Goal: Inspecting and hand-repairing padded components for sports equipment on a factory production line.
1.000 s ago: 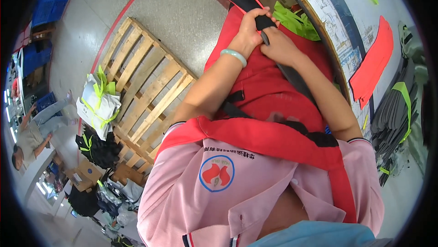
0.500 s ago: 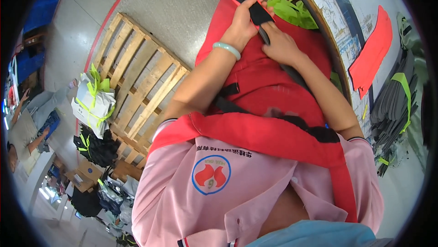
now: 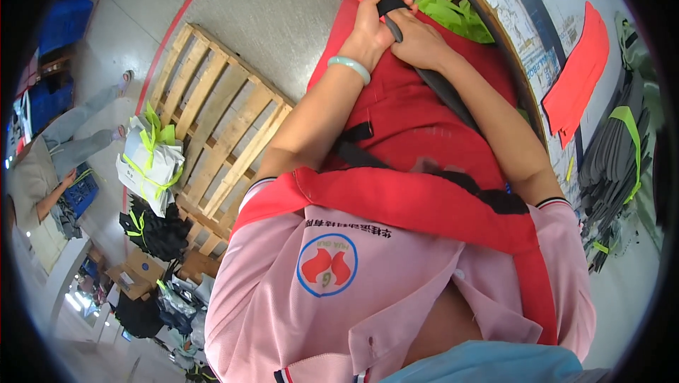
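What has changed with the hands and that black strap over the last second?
Both hands slid further up the red fabric: the left hand now wraps the black strap higher, and the right hand presses beside it. Both kept their grip; the wooden pallet stayed put.

Wooden pallet (image 3: 219,125) lay on grey floor (image 3: 283,8). White bundle tied with green straps (image 3: 150,164) sat beside it. Stacked grey pieces (image 3: 615,164) and orange-red piece (image 3: 580,75) lay on worktable (image 3: 544,15).

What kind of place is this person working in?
Most likely a sewing or garment workshop. A wooden pallet lies on the concrete floor, tied white bundles sit beside it, and grey fabric pieces are stacked by the table. Both hands grip a black strap on red fabric.
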A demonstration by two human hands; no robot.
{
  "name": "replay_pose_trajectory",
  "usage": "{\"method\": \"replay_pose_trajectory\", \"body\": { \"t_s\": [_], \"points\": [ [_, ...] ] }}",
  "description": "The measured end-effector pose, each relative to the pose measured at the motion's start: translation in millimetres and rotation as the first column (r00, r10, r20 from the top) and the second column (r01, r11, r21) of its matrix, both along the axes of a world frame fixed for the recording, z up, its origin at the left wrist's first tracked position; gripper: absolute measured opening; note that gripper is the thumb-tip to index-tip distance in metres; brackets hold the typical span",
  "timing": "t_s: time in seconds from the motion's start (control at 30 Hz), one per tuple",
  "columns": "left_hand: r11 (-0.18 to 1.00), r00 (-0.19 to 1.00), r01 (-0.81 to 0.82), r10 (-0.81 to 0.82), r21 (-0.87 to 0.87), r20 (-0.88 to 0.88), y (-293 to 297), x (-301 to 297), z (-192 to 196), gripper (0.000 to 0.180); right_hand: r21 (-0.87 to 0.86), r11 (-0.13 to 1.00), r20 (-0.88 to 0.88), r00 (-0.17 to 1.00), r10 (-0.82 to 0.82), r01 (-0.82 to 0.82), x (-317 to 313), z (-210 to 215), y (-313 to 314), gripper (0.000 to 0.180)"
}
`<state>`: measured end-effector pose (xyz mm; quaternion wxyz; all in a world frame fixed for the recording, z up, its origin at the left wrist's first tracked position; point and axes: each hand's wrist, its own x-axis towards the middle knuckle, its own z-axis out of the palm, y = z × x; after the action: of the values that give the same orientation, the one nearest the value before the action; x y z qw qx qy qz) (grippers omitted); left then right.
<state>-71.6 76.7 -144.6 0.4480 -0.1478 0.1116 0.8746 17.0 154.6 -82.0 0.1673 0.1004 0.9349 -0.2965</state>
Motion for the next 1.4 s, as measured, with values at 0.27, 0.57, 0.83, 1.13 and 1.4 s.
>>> {"method": "replay_pose_trajectory", "body": {
  "t_s": [0.27, 0.57, 0.83, 1.13, 1.4],
  "points": [
    [0.988, 0.994, 0.044, -0.029, -0.147, 0.103, -5.6, 11.0, 13.7, 0.017, -0.08, 0.997, 0.002, 1.0, -0.001, 0.001, 25.4, 12.4, -4.2, 0.043],
    [0.994, 0.997, 0.041, -0.035, -0.097, 0.063, -11.5, 12.8, 9.6, 0.02, -0.012, 1.0, -0.054, 0.998, -0.024, 0.024, 44.6, 30.5, -15.0, 0.064],
    [0.998, 0.994, 0.043, -0.038, -0.049, 0.104, -6.3, 11.6, 7.8, 0.029, -0.02, 0.996, 0.159, 0.984, 0.086, -0.084, 2.9, 17.5, 3.6, 0.067],
    [0.991, 0.997, 0.054, -0.046, -0.123, 0.069, 1.6, 7.7, 14.1, 0.013, 0.088, 0.99, 0.236, 0.968, 0.085, -0.108, -8.7, 3.9, -0.2, 0.045],
    [0.999, 0.999, 0.015, -0.014, -0.048, 0.035, -6.8, 9.7, 10.2, 0.012, -0.005, 1.0, 0.03, 1.0, 0.007, -0.007, 37.7, 29.0, -7.7, 0.079]
  ]
}}
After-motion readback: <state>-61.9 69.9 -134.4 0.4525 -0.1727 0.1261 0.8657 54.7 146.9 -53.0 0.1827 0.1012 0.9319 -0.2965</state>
